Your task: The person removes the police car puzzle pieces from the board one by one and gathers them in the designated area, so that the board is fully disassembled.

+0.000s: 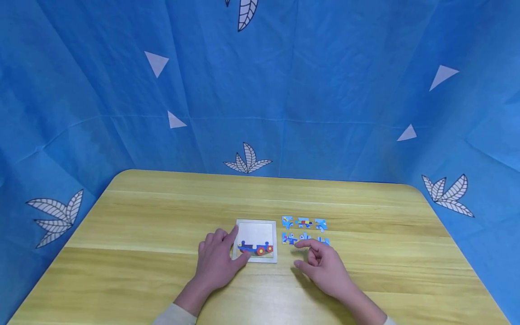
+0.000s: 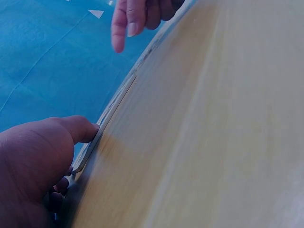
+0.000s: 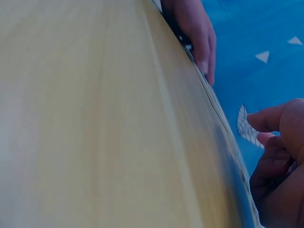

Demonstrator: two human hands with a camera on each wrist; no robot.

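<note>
A square jigsaw tray with a pale rim lies flat on the table, its lower part filled by pieces picturing a vehicle with red wheels. My left hand rests at the tray's left side, index finger along the left rim and thumb over the lower edge. In the left wrist view, the thumb touches the tray's edge. Loose blue jigsaw pieces lie in two rows right of the tray. Just below them hovers my right hand, index finger and thumb apart with nothing between them, partly covering the lower row.
The wooden table has rounded far corners. A blue curtain with white leaf and triangle prints hangs behind it and along both sides.
</note>
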